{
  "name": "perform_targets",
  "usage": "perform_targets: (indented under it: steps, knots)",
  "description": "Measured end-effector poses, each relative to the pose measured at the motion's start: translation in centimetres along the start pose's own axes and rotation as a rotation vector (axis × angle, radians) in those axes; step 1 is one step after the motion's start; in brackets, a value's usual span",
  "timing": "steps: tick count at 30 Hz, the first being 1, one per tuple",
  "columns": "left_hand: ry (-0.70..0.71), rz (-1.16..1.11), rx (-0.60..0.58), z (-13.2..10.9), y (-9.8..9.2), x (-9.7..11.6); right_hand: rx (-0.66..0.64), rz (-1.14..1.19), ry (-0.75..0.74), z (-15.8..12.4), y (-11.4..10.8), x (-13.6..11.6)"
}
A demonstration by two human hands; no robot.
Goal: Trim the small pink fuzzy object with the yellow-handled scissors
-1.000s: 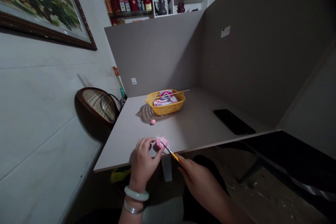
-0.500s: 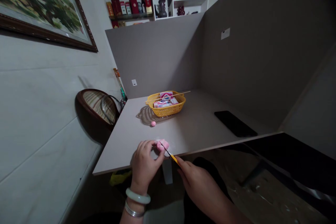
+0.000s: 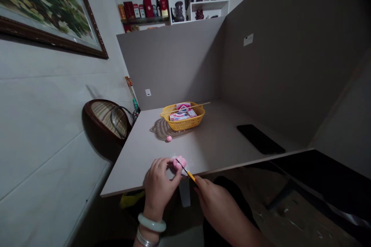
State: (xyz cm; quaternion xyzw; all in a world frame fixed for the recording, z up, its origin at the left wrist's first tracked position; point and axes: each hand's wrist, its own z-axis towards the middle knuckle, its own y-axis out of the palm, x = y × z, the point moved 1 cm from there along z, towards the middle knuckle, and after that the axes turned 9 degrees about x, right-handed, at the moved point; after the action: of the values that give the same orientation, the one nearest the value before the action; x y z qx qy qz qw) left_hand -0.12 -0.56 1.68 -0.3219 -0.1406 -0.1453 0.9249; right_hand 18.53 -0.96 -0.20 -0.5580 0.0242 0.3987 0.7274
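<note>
Near the front edge of the table, my left hand (image 3: 160, 179) grips a small pink lump (image 3: 180, 162) between thumb and fingers. The lump looks soft or crumbly, but its material I cannot tell. My right hand (image 3: 210, 197) is closed round the yellow handle of a thin-bladed craft knife (image 3: 190, 175). The dark blade rests against the top of the lump, its tip close to my left fingers. Pale crumbs lie on the table around the lump. Farther back sits a small pink ball (image 3: 169, 138), apart from both hands.
A yellow plastic basket (image 3: 185, 124) holds pink and white packets, with a thin stick (image 3: 203, 104) across its rim. To the right lies a black flat tablet-like object (image 3: 261, 139). Grey partitions (image 3: 174, 65) enclose the table's back and right. A brown woven-faced object (image 3: 106, 127) stands at the left.
The view has tilted slightly, so the table sits a little lower in the picture. Both hands keep their grips, and the blade has shifted only slightly on the pink lump.
</note>
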Motion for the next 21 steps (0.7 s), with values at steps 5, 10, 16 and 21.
perform_targets:
  steps: [5, 10, 16, 21]
  knots:
    - [0.022, 0.015, -0.027, 0.2, -0.3, 0.3, 0.008, 0.083, 0.008, 0.2, 0.8, 0.1]
    - [0.020, 0.030, -0.044, 0.3, -0.3, 0.4, 0.045, 0.097, 0.018, -0.4, 1.3, 0.2]
    - [0.001, 0.059, -0.025, 0.1, -0.2, 0.5, 0.092, 0.038, -0.027, -1.7, 1.4, 1.3]
    - [0.045, 0.022, -0.017, 0.2, -0.3, 0.5, 0.085, -0.032, -0.048, -0.7, 0.9, 0.4]
